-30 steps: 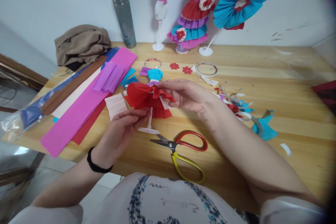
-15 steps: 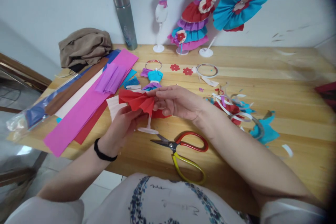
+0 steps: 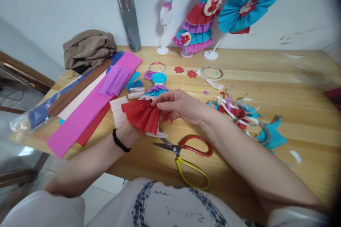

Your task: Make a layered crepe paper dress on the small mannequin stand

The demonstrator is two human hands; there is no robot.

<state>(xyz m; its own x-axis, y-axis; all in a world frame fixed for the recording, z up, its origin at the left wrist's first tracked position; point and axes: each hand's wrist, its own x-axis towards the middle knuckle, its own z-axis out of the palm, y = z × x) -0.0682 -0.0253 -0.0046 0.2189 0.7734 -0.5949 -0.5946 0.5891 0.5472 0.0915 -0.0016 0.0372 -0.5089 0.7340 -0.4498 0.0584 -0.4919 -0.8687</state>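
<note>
My right hand (image 3: 174,104) pinches the gathered upper edge of a pleated red crepe paper strip (image 3: 142,117), which fans out downward. My left hand (image 3: 131,130), a black band at its wrist, reaches behind the red paper, and its fingers are hidden. Just beyond stands a small mannequin (image 3: 159,79) in a blue paper top with purple and blue ruffles. Its lower part is covered by the red paper, while its white base shows below. Scissors (image 3: 174,149) with one red and one yellow handle lie open in front of my hands.
Long paper strips (image 3: 90,110) lie at the left beside a brown cloth (image 3: 89,49) and a flask (image 3: 129,17). Dressed mannequins (image 3: 198,25) and a bare one (image 3: 166,10) stand along the wall. Tape rolls (image 3: 212,67), red paper flowers (image 3: 191,73) and scraps (image 3: 239,113) lie farther right.
The red paper has dropped and now hangs spread downward in front of the mannequin's stand. My left hand has moved right and behind the paper; my right hand still pinches its edge.
</note>
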